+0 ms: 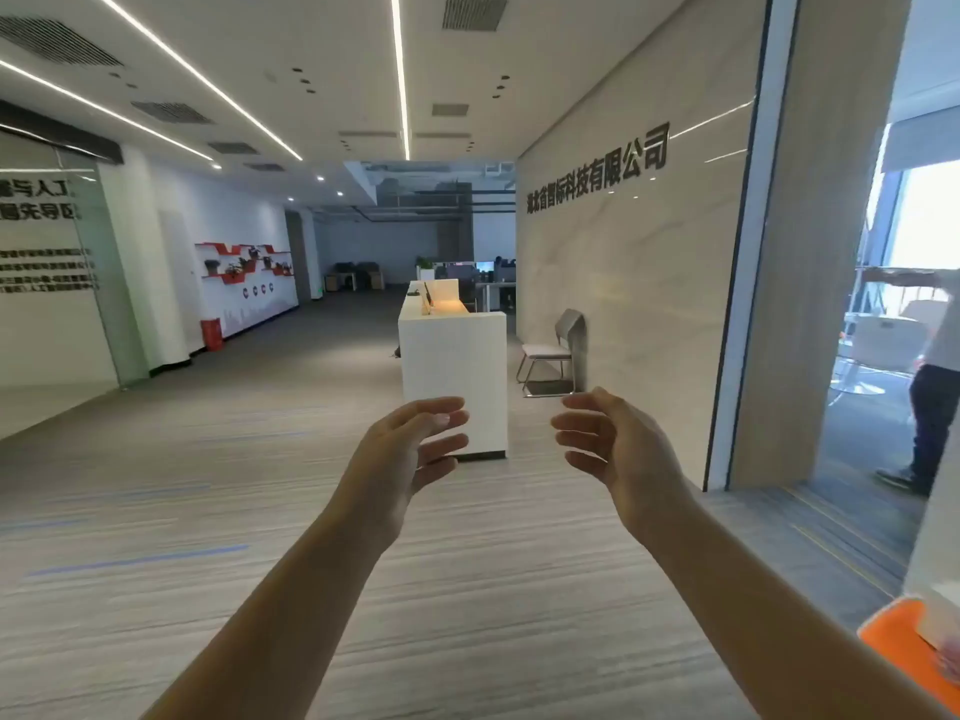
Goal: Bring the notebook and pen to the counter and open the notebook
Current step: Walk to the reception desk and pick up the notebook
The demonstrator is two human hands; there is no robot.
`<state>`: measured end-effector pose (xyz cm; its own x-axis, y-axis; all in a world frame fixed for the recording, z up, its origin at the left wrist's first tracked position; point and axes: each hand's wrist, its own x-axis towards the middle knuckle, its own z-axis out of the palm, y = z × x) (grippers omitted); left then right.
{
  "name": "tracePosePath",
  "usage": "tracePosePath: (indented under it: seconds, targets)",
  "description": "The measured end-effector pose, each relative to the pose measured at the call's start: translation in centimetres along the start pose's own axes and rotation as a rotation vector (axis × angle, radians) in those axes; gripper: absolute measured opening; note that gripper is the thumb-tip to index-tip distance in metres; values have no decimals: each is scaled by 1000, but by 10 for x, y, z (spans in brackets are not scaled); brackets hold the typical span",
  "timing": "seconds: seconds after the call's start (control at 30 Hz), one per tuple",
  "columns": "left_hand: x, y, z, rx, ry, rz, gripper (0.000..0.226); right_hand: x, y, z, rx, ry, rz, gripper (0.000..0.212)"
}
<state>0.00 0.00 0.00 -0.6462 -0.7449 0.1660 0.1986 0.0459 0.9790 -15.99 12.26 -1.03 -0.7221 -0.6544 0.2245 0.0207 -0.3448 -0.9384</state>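
A: What are the hands doing?

B: The left hand [402,449] and the right hand [615,449] are both held out ahead, palms turned toward each other, fingers loosely spread and a little curled. Each is wide open and neither has hold of anything. A clear gap lies between them.

A: And what sits just past them?

B: Beyond the left fingertips, and partly behind them, stands the white counter [454,356], well apart from both hands. It runs away from the person, with a warm glow on its far top. Past the right hand, a grey chair [558,353] stands against the pale wall [623,283], which bears dark lettering.

A: The notebook and pen?

B: Neither can be made out. A small dark thing stands on the far part of the counter, too small to tell.

A: Anything further out?

B: To the right of the right hand, through a doorway, someone in dark trousers [932,413] stands. Below the right forearm, at the frame's corner, shows an orange edge [893,636]. Far to the left of the left hand, a red bin [212,333] stands by the white wall.
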Motion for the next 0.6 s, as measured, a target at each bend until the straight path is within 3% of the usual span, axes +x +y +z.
tracePosePath:
  seconds: [0.6]
  targets:
    - [398, -70, 31, -35, 10, -13, 25, 385, 85, -8, -18, 40, -24, 30]
